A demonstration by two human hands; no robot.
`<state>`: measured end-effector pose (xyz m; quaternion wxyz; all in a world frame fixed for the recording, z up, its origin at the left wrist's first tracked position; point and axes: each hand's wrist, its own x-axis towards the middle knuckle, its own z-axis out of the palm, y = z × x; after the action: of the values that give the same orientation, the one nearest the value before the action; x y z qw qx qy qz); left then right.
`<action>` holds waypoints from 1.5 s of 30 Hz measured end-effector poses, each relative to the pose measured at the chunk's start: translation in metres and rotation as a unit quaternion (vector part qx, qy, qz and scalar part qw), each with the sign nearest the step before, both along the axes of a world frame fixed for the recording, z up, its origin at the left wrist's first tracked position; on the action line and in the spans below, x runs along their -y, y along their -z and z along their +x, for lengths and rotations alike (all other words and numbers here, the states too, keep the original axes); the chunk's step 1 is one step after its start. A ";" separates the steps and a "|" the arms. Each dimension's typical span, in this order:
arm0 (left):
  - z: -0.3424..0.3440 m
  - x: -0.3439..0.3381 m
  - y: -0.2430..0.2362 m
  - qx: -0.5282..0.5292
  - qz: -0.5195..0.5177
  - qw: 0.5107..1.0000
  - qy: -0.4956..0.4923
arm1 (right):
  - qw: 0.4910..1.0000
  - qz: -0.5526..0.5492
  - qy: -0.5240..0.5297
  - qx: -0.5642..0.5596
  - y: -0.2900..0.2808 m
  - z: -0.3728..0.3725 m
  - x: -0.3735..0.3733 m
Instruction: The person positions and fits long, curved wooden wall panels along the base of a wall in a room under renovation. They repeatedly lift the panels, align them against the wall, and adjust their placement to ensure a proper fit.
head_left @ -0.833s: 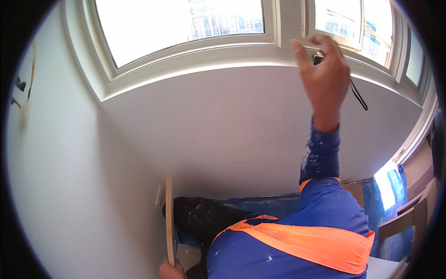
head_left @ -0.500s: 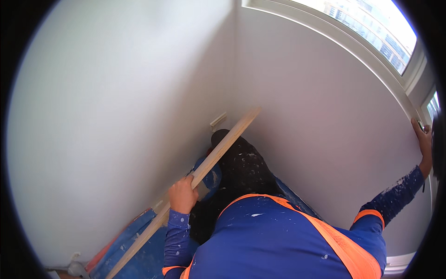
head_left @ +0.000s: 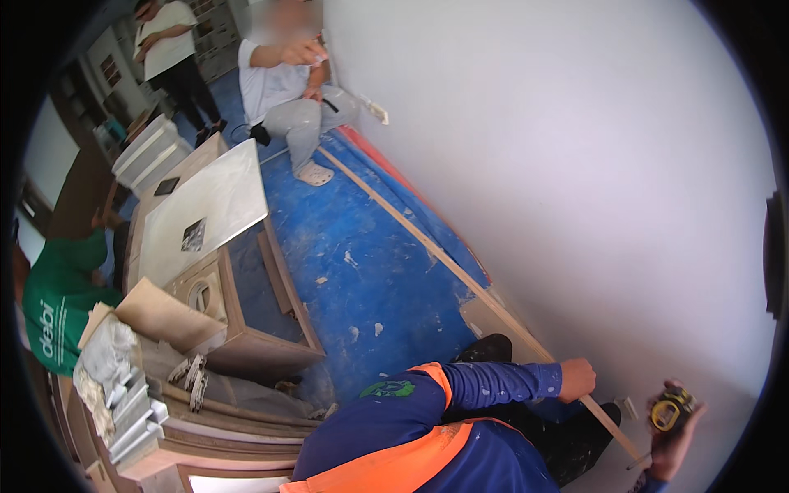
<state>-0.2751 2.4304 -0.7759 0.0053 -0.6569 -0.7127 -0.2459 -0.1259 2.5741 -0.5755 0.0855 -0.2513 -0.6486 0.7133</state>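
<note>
My left hand (head_left: 578, 380) grips a long pale wooden strip (head_left: 444, 258), which lies diagonally from beside a seated person's foot down to the lower right. My right hand (head_left: 682, 440), at the lower right near the white wall (head_left: 575, 123), holds a yellow-and-black tape measure (head_left: 670, 407) with a dark wrist cord. Beneath the strip is blue floor sheeting (head_left: 362, 287) with pale paint spots.
A person (head_left: 271, 90) sits by the wall, a hand raised; another (head_left: 168, 37) stands behind. A third in green (head_left: 62, 296) is at far left. Cabinet frames (head_left: 271, 337), a white panel (head_left: 189, 214), stacked boards and wrapped materials (head_left: 131, 411) crowd the left side.
The view has swung from the window and corner to the room. My right hand has brought the tape measure away from the sill. My left hand still grips the strip.
</note>
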 end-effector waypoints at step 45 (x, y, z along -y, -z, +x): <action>0.008 0.007 0.014 0.079 0.055 0.994 0.047 | 0.923 0.025 -0.328 -0.198 0.048 -0.525 0.435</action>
<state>-0.2674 2.4236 -0.7900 -0.0264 -0.6671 -0.6643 -0.3360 -0.6513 2.1395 -0.6238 -0.0201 0.1239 -0.6826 0.7199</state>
